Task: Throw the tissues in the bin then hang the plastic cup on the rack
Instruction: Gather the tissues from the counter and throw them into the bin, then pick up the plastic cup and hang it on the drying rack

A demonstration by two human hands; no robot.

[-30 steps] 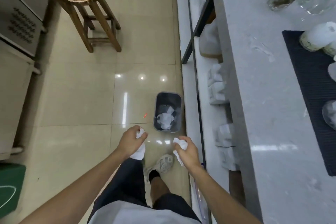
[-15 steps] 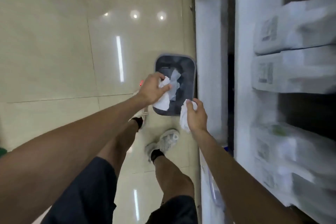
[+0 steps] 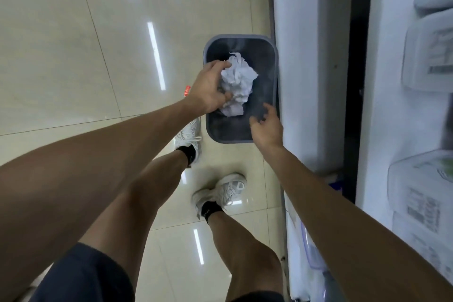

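A dark grey bin (image 3: 274, 95) stands on the floor against the white counter base. Crumpled white tissues (image 3: 239, 81) lie inside it. My left hand (image 3: 208, 88) hovers over the bin's left side, with its fingers spread and the tissue wad right at the fingertips; I cannot tell whether it still touches the wad. My right hand (image 3: 266, 125) hangs over the bin's near right corner, fingers apart and empty. The plastic cup and the rack are out of view.
My two feet in white sneakers (image 3: 220, 193) stand just in front of the bin on glossy beige tiles (image 3: 73, 56). A small red scrap (image 3: 186, 91) lies left of the bin. Shelves with white packages (image 3: 426, 51) run along the right.
I have leaned closer to the bin. Both hands moved over its opening and loosened; the tissue is gone from my right hand, and the wad now sits in the bin.
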